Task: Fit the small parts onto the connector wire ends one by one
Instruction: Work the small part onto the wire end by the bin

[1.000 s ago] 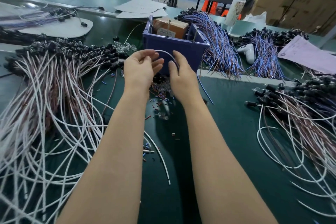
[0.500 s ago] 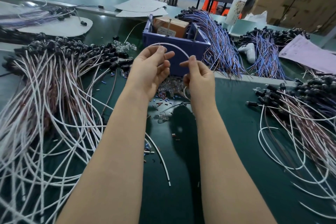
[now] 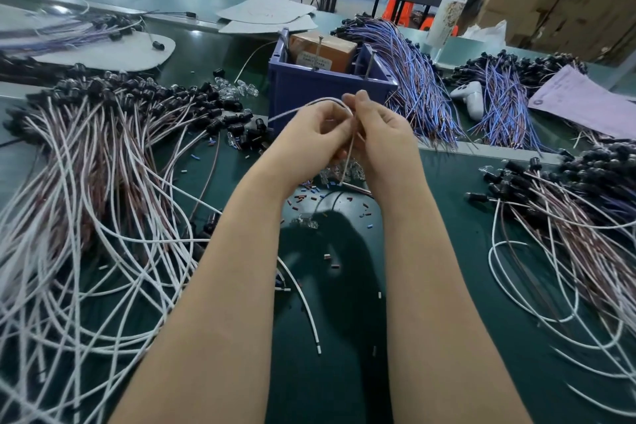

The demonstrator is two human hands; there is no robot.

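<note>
Both of my hands are raised close together in front of the blue bin. My left hand (image 3: 311,136) and my right hand (image 3: 382,134) each pinch a thin white-and-brown connector wire (image 3: 320,101). The wire arches over my fingertips, and its ends hang down between my palms toward the mat. A small heap of clear parts (image 3: 339,174) and tiny coloured sleeves (image 3: 303,198) lies on the green mat just below my hands. Whether a small part sits between my fingertips cannot be made out.
A big fan of white-brown wires with black connectors (image 3: 103,155) covers the left. A similar pile (image 3: 568,210) lies at the right. The blue bin (image 3: 309,86) holds a cardboard box. Blue-purple wire bundles (image 3: 416,86), a white plastic piece (image 3: 469,98), papers (image 3: 585,100) and a bottle (image 3: 451,7) sit behind.
My hands have risen from the parts heap and closed in on each other. The wire arch between them has tightened, and my fingertips now nearly meet.
</note>
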